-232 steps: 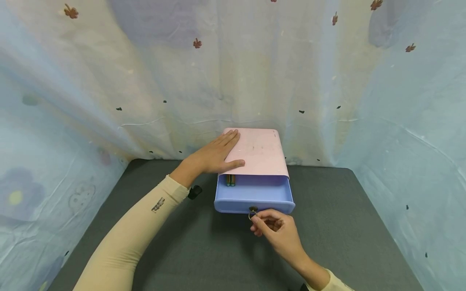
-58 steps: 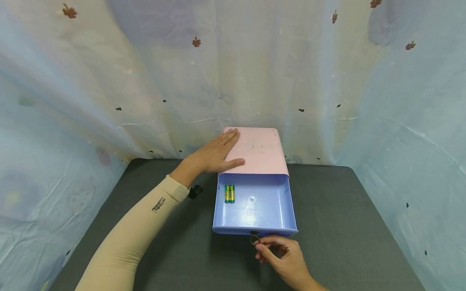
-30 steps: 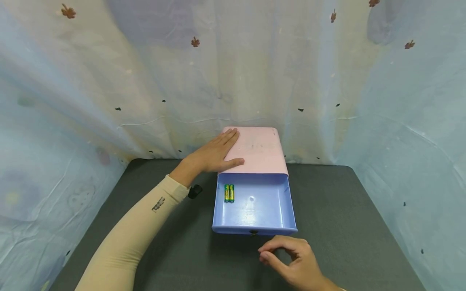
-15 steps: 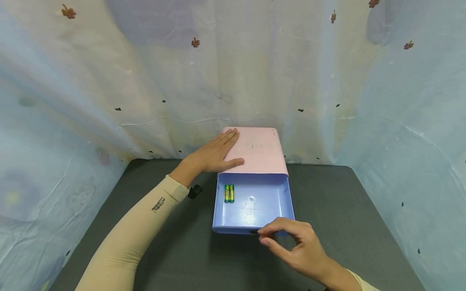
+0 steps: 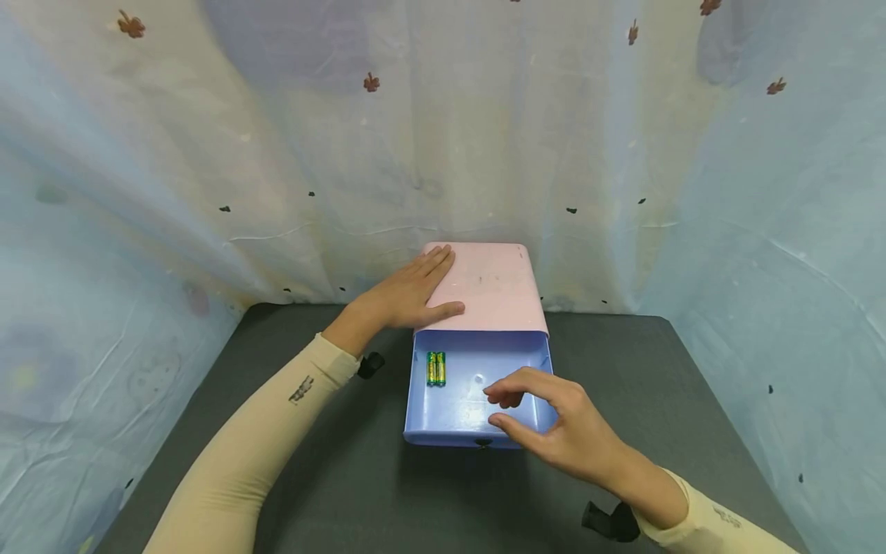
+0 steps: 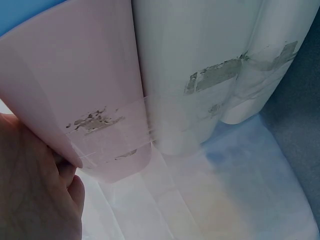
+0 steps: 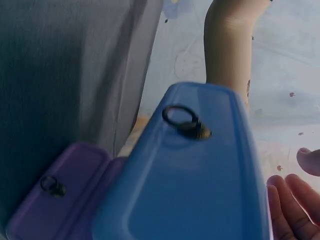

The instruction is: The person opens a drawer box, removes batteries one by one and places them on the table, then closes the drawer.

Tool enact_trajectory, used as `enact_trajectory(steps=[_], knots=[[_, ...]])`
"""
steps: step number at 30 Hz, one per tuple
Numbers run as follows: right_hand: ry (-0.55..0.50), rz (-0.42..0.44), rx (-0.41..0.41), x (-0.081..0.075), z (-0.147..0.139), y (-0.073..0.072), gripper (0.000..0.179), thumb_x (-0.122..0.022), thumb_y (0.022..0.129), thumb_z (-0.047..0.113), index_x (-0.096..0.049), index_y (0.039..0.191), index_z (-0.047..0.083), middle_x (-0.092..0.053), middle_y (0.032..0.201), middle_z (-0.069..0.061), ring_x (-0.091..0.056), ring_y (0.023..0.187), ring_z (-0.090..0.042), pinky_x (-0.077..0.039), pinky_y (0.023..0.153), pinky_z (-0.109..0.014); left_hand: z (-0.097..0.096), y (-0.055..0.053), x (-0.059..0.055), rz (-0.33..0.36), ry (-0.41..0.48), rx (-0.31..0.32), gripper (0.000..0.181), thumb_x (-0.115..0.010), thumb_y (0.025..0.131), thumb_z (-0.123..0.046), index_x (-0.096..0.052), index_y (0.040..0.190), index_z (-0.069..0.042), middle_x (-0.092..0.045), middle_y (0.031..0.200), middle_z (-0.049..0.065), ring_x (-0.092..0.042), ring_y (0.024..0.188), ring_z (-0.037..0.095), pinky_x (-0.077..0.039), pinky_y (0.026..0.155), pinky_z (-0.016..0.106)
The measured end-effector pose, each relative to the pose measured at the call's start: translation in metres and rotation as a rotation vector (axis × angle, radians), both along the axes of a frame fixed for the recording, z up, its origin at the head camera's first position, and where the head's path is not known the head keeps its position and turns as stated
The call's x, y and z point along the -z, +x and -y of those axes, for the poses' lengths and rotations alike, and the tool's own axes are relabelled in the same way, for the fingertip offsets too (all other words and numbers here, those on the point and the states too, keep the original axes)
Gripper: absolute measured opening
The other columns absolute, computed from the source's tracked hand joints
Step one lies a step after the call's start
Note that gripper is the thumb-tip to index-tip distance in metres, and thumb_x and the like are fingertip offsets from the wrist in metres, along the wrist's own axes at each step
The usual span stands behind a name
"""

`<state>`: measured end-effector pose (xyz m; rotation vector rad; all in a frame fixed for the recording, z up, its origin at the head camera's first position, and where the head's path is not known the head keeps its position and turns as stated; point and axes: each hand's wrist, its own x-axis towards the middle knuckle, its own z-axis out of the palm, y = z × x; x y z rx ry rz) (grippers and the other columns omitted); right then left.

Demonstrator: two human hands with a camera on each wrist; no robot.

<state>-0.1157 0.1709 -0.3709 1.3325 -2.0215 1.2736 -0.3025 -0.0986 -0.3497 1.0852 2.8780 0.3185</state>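
Observation:
My left hand point(image 5: 408, 296) lies spread over the left side of the pink casing point(image 5: 494, 285) of a small drawer unit, thumb and fingers extended. A blue drawer point(image 5: 508, 350) stands pulled out from under the casing. Two green-and-yellow batteries point(image 5: 436, 369) lie side by side in its left part. Over the drawer's front right corner hovers my right hand point(image 5: 571, 431), thumb and fingers parted with nothing between them. On the blue drawer front point(image 7: 200, 185), in the right wrist view, a dark ring pull point(image 7: 180, 117) hangs free of the fingers.
A purple drawer front point(image 7: 62, 185) with its own ring pull point(image 7: 51, 186) shows below the blue one. Pale lower casings point(image 6: 195, 65) with tape residue sit under the pink one. The unit stands on a dark grey table point(image 5: 332, 477), close to a patterned curtain point(image 5: 484, 138) behind.
The drawer came further out, bringing the batteries into fuller view. My right hand then let go of the ring pull, rose over the drawer front and spread its fingers. The left hand stayed put.

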Motion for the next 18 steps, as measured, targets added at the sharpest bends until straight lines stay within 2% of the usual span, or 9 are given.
enact_trajectory(steps=[4, 8, 12, 18], knots=[[0.099, 0.049, 0.062, -0.007, -0.002, -0.007, 0.038, -0.087, 0.091, 0.005, -0.073, 0.124, 0.015, -0.075, 0.111, 0.004, -0.069, 0.094, -0.014, -0.059, 0.084, -0.027, -0.001, 0.000, 0.000, -0.004, 0.000, 0.002, 0.103, -0.041, 0.105, -0.073, 0.002, 0.173, -0.009, 0.007, 0.181, 0.006, 0.008, 0.167, 0.021, 0.002, 0.135, 0.039], [0.189, 0.110, 0.115, -0.011, -0.002, -0.013, 0.038, -0.088, 0.091, 0.011, -0.073, 0.125, 0.020, -0.073, 0.113, 0.010, -0.068, 0.097, -0.012, -0.060, 0.085, -0.032, -0.002, 0.000, 0.001, -0.004, -0.001, 0.002, 0.103, -0.041, 0.105, -0.073, 0.002, 0.173, -0.009, 0.006, 0.181, 0.006, 0.007, 0.167, 0.021, 0.001, 0.135, 0.040], [0.237, 0.131, 0.139, -0.014, 0.001, -0.018, 0.037, -0.089, 0.091, 0.014, -0.073, 0.124, 0.019, -0.072, 0.114, 0.011, -0.068, 0.097, -0.013, -0.061, 0.084, -0.035, -0.002, -0.001, 0.001, 0.001, 0.003, 0.001, 0.103, -0.041, 0.105, -0.073, 0.002, 0.173, -0.009, 0.006, 0.181, 0.006, 0.007, 0.167, 0.021, 0.001, 0.135, 0.040], [0.321, 0.154, 0.152, -0.018, 0.009, -0.025, 0.038, -0.089, 0.091, 0.017, -0.072, 0.125, 0.016, -0.071, 0.111, 0.011, -0.067, 0.094, -0.014, -0.060, 0.084, -0.030, -0.001, -0.001, 0.001, -0.001, 0.010, 0.004, 0.102, -0.041, 0.105, -0.073, 0.001, 0.173, -0.009, 0.006, 0.181, 0.006, 0.008, 0.167, 0.021, 0.001, 0.135, 0.041]])
